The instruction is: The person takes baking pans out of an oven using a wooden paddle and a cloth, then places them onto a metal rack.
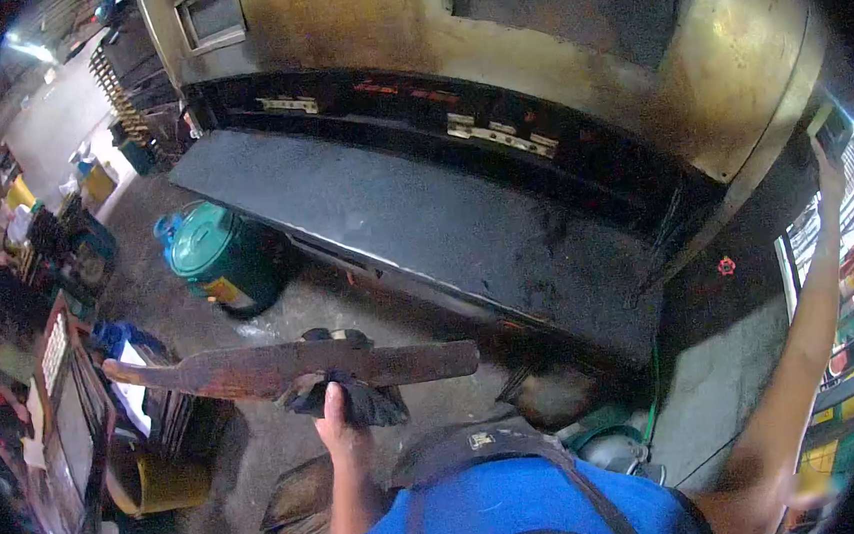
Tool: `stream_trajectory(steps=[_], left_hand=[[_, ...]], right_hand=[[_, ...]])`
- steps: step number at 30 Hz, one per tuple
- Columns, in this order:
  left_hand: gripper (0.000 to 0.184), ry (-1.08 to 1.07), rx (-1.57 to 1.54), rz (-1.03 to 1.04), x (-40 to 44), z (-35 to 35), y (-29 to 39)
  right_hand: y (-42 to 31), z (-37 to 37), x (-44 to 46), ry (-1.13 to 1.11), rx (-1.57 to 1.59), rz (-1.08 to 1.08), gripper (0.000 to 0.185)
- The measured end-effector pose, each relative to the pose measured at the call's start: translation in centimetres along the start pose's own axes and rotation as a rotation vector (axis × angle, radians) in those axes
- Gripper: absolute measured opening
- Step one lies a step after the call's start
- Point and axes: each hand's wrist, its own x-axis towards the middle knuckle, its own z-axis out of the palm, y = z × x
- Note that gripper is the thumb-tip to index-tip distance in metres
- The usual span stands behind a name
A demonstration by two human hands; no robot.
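My left hand (337,425) is closed, thumb on top, around a dark cloth (372,402) and a long flat wooden paddle (235,370). The paddle lies roughly level across the view, its narrower handle-like end to the left. More dark material shows behind its upper edge. Far out at the right, my right arm is stretched up, and my right hand (826,163) is at a small pale box (824,125) beside the machine. Its fingers are too small and blurred to make out. Between my arms stands a large machine (367,16) with a long dark metal bed (392,209).
A green drum (206,239) stands by the bed's left end. Framed boards (73,425) and a yellowish cylinder (178,482) are at the left. A red knob (726,266) sits at the right. Stacked flat sheets (300,498) lie low near my left arm.
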Motion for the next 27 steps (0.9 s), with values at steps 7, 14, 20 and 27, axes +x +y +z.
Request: stream_trajectory(steps=[7,14,20,27], left_hand=[[0.037,0.033,-0.045,-0.073,-1.4,0.5,0.4],[0.033,0.043,-0.055,-0.111,-4.1,1.0,1.7],[0.036,0.016,-0.002,-0.056,-5.2,1.2,2.1],[0.04,-0.018,0.037,-0.034,-4.8,0.2,1.3]], right_hand=[[2.5,-1.9,-1.6,-0.084,0.48,0.3,0.056],[6.5,-1.6,-4.4,0.024,0.894,0.579,0.045],[1.7,-1.0,-2.1,0.045,1.042,0.485,0.036],[6.8,0.7,3.9,-0.029,1.043,0.49,0.03]])
